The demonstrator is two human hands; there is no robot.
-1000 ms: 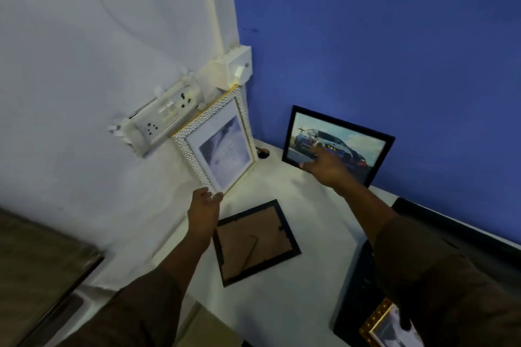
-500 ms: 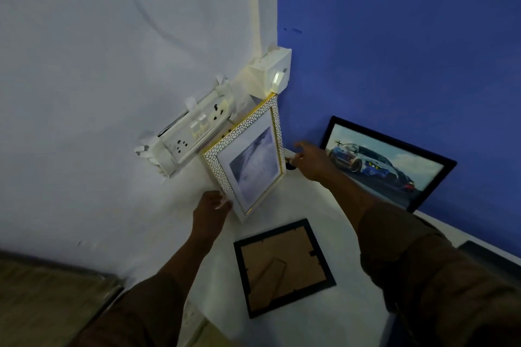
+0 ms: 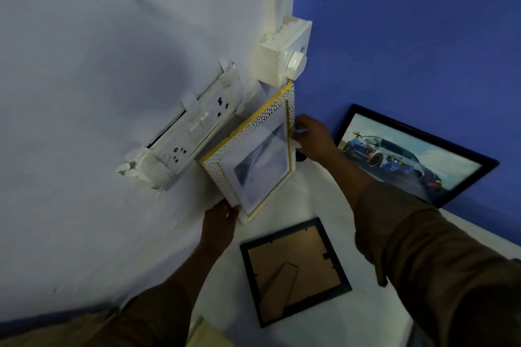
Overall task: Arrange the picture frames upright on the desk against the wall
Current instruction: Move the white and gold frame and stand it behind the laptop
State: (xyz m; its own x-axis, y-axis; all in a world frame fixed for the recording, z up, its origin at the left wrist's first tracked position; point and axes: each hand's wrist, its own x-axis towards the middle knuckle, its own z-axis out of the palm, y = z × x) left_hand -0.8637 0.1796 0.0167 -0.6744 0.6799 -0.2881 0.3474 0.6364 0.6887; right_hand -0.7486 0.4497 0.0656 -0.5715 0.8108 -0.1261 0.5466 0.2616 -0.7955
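Both arms reach forward in brown sleeves, the left one bare from the forearm on. The left hand (image 3: pixel 220 224) is raised with its fingers curled upward and pinched closed at the tips. The right hand (image 3: pixel 313 136) stretches farther ahead, palm turned left, thumb and fingers closed in a light grip.
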